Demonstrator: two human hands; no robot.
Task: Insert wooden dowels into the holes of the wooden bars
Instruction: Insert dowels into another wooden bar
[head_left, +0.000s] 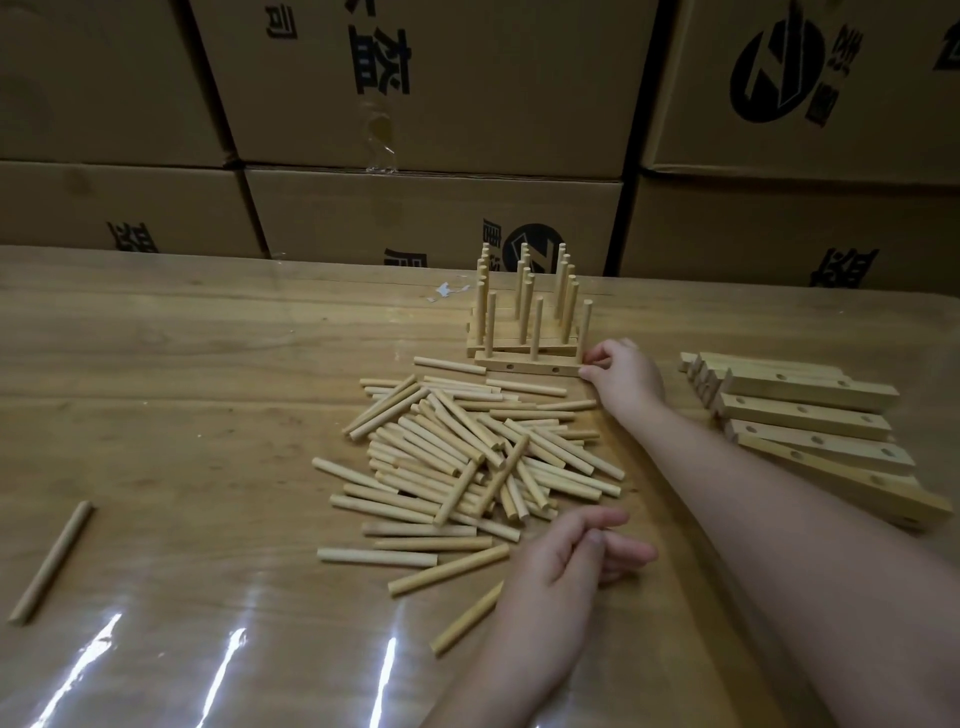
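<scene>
A: Where is the heap of pale round wooden dowels relative to the hands?

B: Between them. At its near edge is the left hand, fingers loosely straight, nothing visibly held. Beyond the heap lies the pale rectangular wooden bar, long axis left to right. The right hand pinches its right end.

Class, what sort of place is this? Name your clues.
Probably a warehouse or packing workshop: printed cardboard boxes stacked behind the table, a heap of loose dowels, and drilled wooden bars piled alongside.
</scene>
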